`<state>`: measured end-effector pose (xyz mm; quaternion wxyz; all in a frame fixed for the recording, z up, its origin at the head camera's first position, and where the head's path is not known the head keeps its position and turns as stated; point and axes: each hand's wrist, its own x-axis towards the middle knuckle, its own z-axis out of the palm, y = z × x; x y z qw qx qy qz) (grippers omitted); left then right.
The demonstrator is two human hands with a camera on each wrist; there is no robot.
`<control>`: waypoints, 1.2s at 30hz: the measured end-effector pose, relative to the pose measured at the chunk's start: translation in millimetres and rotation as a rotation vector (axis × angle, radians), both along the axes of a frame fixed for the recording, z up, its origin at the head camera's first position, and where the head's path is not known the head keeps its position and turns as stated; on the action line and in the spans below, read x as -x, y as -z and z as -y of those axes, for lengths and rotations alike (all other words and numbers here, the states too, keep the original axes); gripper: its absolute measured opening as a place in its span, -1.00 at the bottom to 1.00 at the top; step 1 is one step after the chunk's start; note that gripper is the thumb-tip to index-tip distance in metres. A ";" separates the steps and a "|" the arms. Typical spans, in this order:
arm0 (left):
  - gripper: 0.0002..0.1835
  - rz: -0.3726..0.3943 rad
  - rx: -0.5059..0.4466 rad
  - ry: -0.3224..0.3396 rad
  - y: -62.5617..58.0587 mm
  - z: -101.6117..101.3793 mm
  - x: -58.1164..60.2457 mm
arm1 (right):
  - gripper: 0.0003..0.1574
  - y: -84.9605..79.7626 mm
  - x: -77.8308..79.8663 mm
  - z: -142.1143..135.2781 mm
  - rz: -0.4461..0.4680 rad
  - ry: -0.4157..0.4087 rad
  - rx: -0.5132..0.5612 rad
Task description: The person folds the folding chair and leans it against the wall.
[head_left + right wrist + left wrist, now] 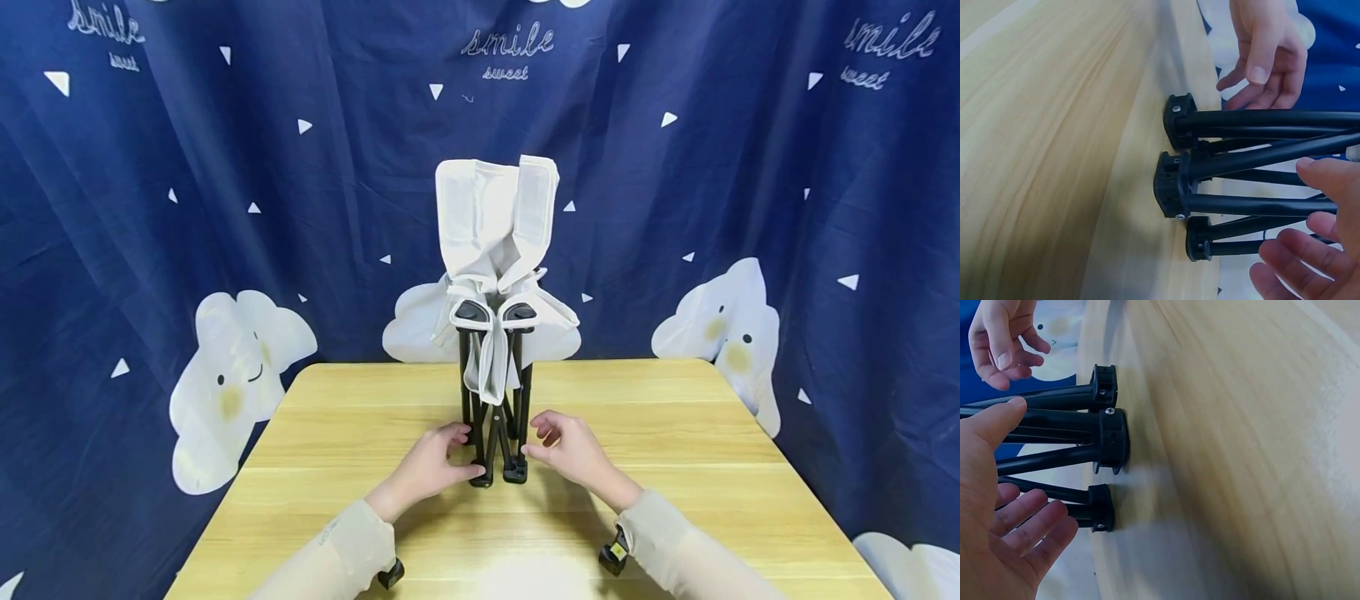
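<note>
A folded camp chair with slack white fabric [491, 217] and black tube legs [481, 433] stands upright on the table. To its left, my left hand [429, 467] has its thumb and fingers spread around the legs' lower part; the thumb tip is at the front foot. My right hand [573, 450] is on the other side, loosely bent, its thumb close to the right leg. Black plastic feet [1110, 440] with screws cap the legs in the left wrist view. The right wrist view shows the feet [1172, 184] on the wood and my right fingers [1300, 259] beside the tubes.
The light wooden table [337, 425] reaches back to a dark blue curtain [360, 167] printed with clouds and triangles. The chair's fabric rises in front of the curtain. A small black device [613, 557] sits at my right wrist.
</note>
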<state>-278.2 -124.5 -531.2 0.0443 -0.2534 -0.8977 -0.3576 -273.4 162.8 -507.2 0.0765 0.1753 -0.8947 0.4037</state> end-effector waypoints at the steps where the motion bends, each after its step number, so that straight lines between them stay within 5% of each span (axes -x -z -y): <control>1: -0.18 0.006 -0.011 0.002 1.1 -0.3 0.2 | -0.52 0.9 0.3 0.8 0.001 0.010 0.002; 14: -0.20 0.048 -0.059 -0.008 15.7 -12.7 1.3 | -0.35 18.4 6.3 14.2 0.041 0.080 0.095; 36: -0.40 0.024 -0.168 -0.007 30.2 -27.4 -0.3 | -0.58 50.9 4.2 29.8 0.047 0.047 0.157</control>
